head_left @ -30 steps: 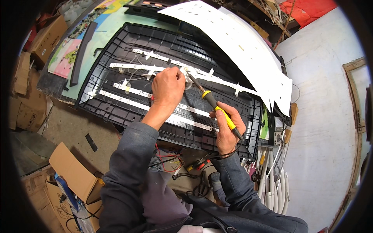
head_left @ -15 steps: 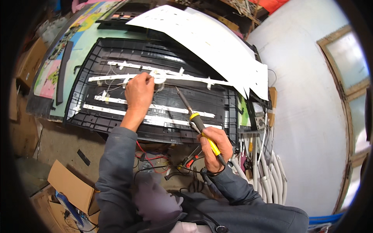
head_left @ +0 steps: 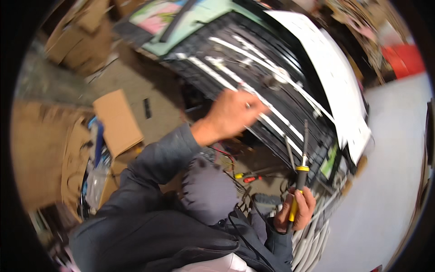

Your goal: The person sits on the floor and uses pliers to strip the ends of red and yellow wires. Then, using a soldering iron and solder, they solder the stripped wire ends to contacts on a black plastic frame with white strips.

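Note:
My right hand is wrapped round the yellow-and-black handle of a soldering iron, whose metal tip points up and away over the panel's near right part. A thin, pale shaft shows beside the iron; its kind is unclear. My left hand, smeared by motion, has its fingers curled together above the near edge of the black panel. Whatever the fingers hold, if anything, cannot be made out. Several white LED strips lie along the panel, with a whitish round item among them.
A large white sheet covers the panel's far right side. On the floor are an open cardboard box, a red-handled tool and a dark flat piece. White tubes lie by the pale wall at right.
The view has swung left and tilted. My left hand has come off the upper LED strip toward the panel's near edge. My right hand, still holding the iron, has drawn back and turned it upright.

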`<action>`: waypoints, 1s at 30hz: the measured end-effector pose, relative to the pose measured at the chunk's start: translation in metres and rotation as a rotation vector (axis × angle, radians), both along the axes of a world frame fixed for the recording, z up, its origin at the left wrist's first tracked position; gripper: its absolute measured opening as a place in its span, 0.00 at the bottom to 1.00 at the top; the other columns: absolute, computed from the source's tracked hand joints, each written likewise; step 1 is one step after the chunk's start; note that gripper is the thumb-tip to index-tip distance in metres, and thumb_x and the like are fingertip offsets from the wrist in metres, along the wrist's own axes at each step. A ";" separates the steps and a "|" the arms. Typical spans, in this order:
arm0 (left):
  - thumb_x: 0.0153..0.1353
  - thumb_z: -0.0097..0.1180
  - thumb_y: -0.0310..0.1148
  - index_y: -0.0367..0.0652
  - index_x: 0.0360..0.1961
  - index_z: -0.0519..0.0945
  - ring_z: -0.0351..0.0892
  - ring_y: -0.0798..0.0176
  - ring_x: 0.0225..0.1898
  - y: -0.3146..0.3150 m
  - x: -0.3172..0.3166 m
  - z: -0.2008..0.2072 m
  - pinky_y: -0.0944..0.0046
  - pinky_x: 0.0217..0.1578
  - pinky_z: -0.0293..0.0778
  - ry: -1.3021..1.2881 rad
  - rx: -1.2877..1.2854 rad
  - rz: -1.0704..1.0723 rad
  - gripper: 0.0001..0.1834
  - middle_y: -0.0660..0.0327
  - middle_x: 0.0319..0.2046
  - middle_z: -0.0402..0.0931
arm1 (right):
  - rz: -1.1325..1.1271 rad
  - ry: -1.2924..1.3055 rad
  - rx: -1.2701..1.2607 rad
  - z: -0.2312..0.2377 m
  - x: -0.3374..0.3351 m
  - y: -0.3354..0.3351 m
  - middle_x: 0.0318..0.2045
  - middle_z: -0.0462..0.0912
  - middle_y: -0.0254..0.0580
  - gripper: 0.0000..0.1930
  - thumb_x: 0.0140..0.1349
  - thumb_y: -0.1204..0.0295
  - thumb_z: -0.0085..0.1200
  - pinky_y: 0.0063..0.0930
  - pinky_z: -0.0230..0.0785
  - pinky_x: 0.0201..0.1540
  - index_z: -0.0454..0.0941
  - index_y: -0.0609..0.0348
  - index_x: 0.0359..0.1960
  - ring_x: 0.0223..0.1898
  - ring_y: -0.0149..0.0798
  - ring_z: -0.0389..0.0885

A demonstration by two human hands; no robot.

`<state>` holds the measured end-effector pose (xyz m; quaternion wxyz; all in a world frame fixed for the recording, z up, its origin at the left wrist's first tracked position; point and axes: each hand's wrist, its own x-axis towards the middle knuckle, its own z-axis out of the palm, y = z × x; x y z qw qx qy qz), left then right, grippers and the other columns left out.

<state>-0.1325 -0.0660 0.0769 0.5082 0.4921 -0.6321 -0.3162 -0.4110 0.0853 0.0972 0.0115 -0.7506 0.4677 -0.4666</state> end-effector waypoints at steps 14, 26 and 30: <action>0.72 0.61 0.28 0.34 0.50 0.81 0.82 0.72 0.41 0.148 0.061 0.062 0.70 0.44 0.78 0.902 0.122 0.016 0.10 0.62 0.41 0.84 | 0.869 0.135 -0.196 0.059 0.196 -0.108 0.60 0.82 0.58 0.25 0.59 0.80 0.61 0.37 0.80 0.52 0.81 0.67 0.60 0.51 0.50 0.87; 0.72 0.51 0.24 0.38 0.58 0.74 0.71 0.73 0.26 0.104 0.225 -0.023 0.68 0.25 0.69 0.629 0.167 0.974 0.15 0.66 0.32 0.73 | 0.667 -0.045 0.533 -0.019 0.135 -0.086 0.45 0.86 0.51 0.15 0.67 0.83 0.59 0.30 0.79 0.48 0.82 0.64 0.55 0.43 0.43 0.87; 0.67 0.58 0.26 0.41 0.53 0.74 0.73 0.67 0.25 0.061 0.213 -0.125 0.65 0.22 0.66 0.777 0.463 1.139 0.15 0.63 0.32 0.74 | 0.553 -0.085 0.639 -0.049 0.106 -0.071 0.47 0.87 0.52 0.12 0.67 0.83 0.59 0.33 0.77 0.54 0.84 0.65 0.51 0.48 0.44 0.88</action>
